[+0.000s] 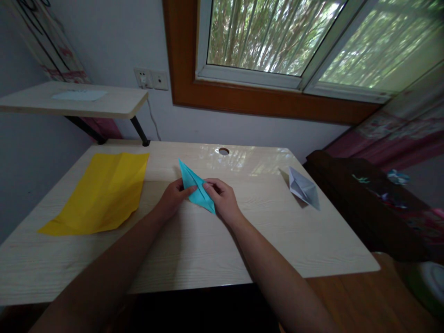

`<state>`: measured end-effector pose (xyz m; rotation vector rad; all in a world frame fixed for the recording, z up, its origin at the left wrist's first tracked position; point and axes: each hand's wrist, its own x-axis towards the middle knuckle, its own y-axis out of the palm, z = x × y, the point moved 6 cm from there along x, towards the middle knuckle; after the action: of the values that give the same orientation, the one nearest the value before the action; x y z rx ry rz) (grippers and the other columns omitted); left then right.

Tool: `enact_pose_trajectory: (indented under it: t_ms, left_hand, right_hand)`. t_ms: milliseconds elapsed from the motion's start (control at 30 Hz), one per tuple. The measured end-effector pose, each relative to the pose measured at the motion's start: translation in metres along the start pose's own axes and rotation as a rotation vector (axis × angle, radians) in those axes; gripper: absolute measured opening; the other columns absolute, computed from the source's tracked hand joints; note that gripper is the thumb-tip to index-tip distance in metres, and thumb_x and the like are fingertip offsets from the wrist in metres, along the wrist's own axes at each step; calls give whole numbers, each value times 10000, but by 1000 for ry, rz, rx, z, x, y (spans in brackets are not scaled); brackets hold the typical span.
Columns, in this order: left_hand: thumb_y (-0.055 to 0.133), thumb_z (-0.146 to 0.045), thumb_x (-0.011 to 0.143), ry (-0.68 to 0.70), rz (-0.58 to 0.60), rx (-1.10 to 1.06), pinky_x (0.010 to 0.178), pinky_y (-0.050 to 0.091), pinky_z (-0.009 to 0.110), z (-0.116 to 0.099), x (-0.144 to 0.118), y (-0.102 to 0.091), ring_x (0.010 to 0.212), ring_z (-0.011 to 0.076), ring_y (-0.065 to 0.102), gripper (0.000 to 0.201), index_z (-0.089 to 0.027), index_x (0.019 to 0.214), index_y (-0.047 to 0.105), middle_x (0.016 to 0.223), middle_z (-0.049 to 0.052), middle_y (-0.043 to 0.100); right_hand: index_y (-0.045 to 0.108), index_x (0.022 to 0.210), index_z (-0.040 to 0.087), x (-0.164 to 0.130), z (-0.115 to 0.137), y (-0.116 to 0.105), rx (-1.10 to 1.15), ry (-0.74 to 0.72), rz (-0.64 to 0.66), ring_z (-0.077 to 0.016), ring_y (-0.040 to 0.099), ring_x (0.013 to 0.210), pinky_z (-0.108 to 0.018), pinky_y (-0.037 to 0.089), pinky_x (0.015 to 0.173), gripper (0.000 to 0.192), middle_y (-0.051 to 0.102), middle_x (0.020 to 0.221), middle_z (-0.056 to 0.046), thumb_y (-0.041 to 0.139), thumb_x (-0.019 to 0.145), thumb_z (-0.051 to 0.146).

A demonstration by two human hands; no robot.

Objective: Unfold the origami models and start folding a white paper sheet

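Both hands pinch the folded blue paper (197, 187) at mid-table (194, 249): left hand (172, 198) clamped on its left edge, right hand (223, 200) on its right; yellow sheet (100, 192) lies far left; white fold (304, 188) well apart, right.

From my remote seat I find no word, number, brand or label that I can read anywhere in this view. The hanging sheet (52, 41) at the upper left carries black strokes and reddish marks, but they are too blurred and too cut off for me to make out any character. The pale paper (80, 95) on the side shelf (114, 104) shows faint marks that I cannot read either.
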<state>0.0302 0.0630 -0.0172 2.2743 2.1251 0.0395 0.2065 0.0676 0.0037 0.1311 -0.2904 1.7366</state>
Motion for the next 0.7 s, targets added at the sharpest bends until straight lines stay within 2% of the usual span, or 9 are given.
enact_pose_trajectory:
  t_ms: [167, 367, 533, 700]
  left_hand:
    - [808, -471, 735, 8, 5, -36, 928, 531, 421, -1, 0, 2, 1008, 299, 692, 491, -137, 1084, 721, 1080, 113, 757]
    - [793, -419, 757, 25, 30, -154, 990, 499, 427, -2, 0, 6, 1085, 291, 665, 465, -157, 1130, 703, 1109, 93, 747]
    - [824, -357, 729, 30, 123, -277, 994, 494, 433, -6, -5, 17, 1139, 309, 644, 551, -184, 1216, 635, 1191, 99, 714]
    - [858, -311, 702, 33, 246, -294, 997, 497, 438, -9, -10, 25, 1179, 318, 619, 631, -202, 1260, 585, 1288, 124, 657]
  right_hand:
    - [749, 925, 234, 2, -6, -7, 16, 58, -89, -198, 620, 768, -311, 476, 688, 287, 712, 838, -19, 686, 846, 502]
    - [724, 907, 232, 6, -18, -8, 156, 169, -133, -182, 581, 723, -298, 460, 657, 301, 672, 792, -1, 729, 792, 510]
    - [737, 869, 240, 8, -16, -11, 154, 92, -125, -185, 589, 827, -296, 464, 720, 243, 658, 875, -12, 743, 806, 475]
    - [747, 831, 240, 8, -12, -12, 137, 71, -135, -182, 592, 812, -300, 466, 723, 226, 658, 872, -14, 751, 795, 463]
